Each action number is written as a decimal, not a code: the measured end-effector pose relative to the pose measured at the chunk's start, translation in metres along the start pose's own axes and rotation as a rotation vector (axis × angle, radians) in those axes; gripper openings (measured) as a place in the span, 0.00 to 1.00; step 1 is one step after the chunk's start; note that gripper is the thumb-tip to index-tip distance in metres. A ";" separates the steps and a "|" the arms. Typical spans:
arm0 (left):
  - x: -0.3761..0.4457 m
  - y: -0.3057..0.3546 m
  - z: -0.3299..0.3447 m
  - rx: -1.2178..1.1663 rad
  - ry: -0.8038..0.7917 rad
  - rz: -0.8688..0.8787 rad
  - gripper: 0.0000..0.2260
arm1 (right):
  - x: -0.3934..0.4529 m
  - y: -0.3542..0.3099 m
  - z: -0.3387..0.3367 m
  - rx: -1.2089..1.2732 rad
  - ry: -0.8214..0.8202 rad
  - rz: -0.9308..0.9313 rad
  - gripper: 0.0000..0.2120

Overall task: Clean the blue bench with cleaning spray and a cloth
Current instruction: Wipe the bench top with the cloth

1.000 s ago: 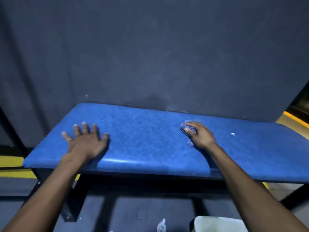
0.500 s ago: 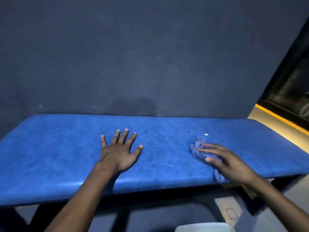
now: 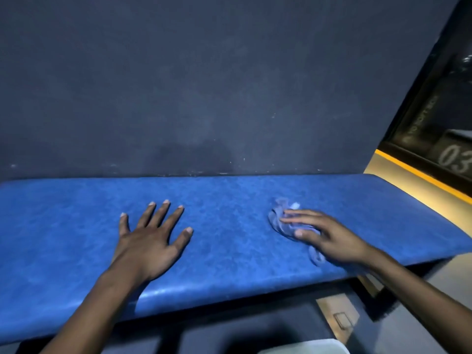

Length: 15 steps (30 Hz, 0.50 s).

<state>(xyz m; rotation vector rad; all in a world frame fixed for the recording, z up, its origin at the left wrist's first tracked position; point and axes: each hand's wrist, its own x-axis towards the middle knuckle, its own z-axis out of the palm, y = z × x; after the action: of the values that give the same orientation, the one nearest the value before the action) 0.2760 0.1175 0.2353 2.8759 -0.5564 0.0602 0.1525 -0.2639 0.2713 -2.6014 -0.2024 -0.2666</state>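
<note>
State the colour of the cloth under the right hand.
The cloth is pale blue, lighter than the bench; the head view shows it.

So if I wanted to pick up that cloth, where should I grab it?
Probably the bunched far end of the cloth, coming from above. It lies crumpled on the blue bench, so the raised folds there give your fingers something to pinch. The right hand presses flat on its middle, and only a thin tail sticks out near the front edge.
</note>
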 end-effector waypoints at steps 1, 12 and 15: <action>0.000 0.000 0.000 -0.002 0.004 -0.001 0.33 | -0.016 0.008 -0.013 -0.001 -0.020 0.020 0.15; 0.000 0.001 -0.001 -0.013 0.012 -0.008 0.32 | 0.072 0.034 0.000 0.083 0.153 0.160 0.11; -0.005 0.001 -0.004 -0.017 -0.002 0.001 0.32 | 0.015 -0.015 0.003 0.085 -0.086 -0.005 0.14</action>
<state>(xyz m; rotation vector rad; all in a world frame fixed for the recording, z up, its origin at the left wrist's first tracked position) 0.2713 0.1192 0.2393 2.8597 -0.5566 0.0527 0.1642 -0.2483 0.2790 -2.5304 -0.2446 -0.1450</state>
